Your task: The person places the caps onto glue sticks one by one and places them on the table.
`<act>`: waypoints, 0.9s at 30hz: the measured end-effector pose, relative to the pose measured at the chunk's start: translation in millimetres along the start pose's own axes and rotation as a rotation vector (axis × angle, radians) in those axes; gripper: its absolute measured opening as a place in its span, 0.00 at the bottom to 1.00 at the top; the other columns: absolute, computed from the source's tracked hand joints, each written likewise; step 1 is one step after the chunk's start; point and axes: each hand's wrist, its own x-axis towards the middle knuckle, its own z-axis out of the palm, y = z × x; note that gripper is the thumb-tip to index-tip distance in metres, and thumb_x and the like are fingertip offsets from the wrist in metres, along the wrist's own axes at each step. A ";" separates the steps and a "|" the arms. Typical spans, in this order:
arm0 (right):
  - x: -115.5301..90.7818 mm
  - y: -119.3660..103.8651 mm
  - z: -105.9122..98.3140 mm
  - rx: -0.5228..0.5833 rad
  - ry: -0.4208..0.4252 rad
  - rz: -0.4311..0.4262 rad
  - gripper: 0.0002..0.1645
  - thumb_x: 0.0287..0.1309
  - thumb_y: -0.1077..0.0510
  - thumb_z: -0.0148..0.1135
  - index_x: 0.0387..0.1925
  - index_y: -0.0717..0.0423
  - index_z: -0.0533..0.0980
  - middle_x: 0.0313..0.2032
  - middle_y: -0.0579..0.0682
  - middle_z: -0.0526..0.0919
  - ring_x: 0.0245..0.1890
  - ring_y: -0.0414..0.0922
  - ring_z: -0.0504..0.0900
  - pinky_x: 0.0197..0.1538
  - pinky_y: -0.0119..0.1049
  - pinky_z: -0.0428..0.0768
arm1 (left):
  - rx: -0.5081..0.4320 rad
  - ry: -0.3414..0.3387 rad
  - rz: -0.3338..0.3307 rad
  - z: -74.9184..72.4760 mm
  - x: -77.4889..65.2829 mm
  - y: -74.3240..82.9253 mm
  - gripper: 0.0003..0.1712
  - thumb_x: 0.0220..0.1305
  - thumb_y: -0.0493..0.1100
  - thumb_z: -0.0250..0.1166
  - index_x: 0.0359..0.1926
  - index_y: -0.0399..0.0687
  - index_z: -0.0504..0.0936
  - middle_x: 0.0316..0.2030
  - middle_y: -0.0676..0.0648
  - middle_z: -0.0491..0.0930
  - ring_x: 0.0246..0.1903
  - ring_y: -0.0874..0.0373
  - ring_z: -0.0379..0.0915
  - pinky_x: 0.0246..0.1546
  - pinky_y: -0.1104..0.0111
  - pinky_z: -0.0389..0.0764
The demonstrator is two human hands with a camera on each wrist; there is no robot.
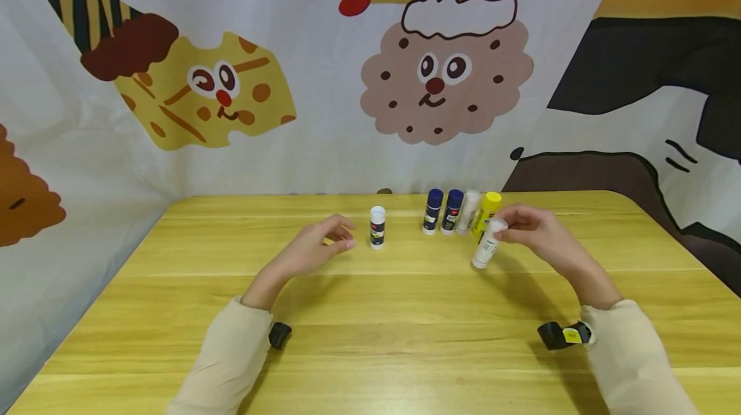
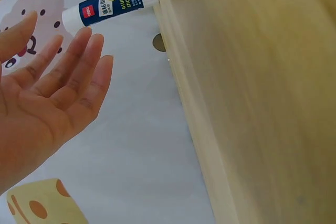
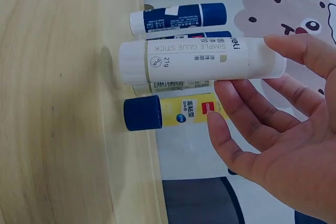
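My right hand (image 1: 535,233) pinches a white glue stick (image 1: 488,244) near its cap, between thumb and fingers, tilted in front of the row. The right wrist view shows the print on this white glue stick (image 3: 184,60). Behind it stand two glue sticks with blue caps (image 1: 432,211), another white glue stick (image 1: 467,212) and a yellow glue stick (image 1: 487,210) with a blue base. My left hand (image 1: 315,248) holds nothing, its fingers loosely bent. Just right of it, apart from the fingers, a white-capped glue stick with a dark blue label (image 1: 377,228) stands upright.
The wooden table (image 1: 370,338) carries the glue sticks towards its far edge. Behind that edge hangs a white cloth (image 1: 324,164) printed with cartoon food figures. A black strap device (image 1: 558,336) is on the right wrist, another (image 1: 280,335) on the left.
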 end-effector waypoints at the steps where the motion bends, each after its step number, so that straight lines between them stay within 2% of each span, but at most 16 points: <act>1: -0.3 0.3 -1.1 -0.004 0.000 0.002 0.18 0.57 0.60 0.61 0.46 0.69 0.72 0.39 0.53 0.78 0.36 0.38 0.78 0.40 0.31 0.76 | 0.003 0.003 0.000 0.0 0.5 -0.3 0.15 0.66 0.43 0.56 0.51 0.43 0.72 0.42 0.47 0.77 0.45 0.50 0.73 0.45 0.57 0.72; 12: -2.8 6.1 -15.6 -0.055 0.008 0.030 0.19 0.58 0.57 0.60 0.46 0.67 0.72 0.36 0.48 0.79 0.35 0.39 0.77 0.40 0.33 0.76 | 0.018 0.026 -0.031 -1.8 4.9 0.4 0.16 0.66 0.42 0.56 0.53 0.42 0.71 0.42 0.45 0.77 0.45 0.50 0.72 0.46 0.56 0.71; 20: -2.0 10.8 -25.6 -0.083 0.018 0.042 0.18 0.59 0.57 0.59 0.46 0.67 0.72 0.35 0.47 0.80 0.34 0.39 0.78 0.37 0.32 0.76 | 0.028 0.034 -0.058 -1.5 9.6 -1.0 0.17 0.65 0.42 0.57 0.53 0.41 0.71 0.43 0.44 0.77 0.45 0.50 0.73 0.46 0.56 0.72; 27: -0.1 14.3 -31.5 -0.125 0.030 0.081 0.20 0.59 0.55 0.59 0.47 0.67 0.71 0.38 0.52 0.79 0.36 0.43 0.78 0.37 0.32 0.76 | 0.025 0.031 -0.090 -1.7 12.4 -0.7 0.18 0.64 0.43 0.58 0.53 0.42 0.71 0.43 0.44 0.77 0.45 0.49 0.72 0.46 0.55 0.71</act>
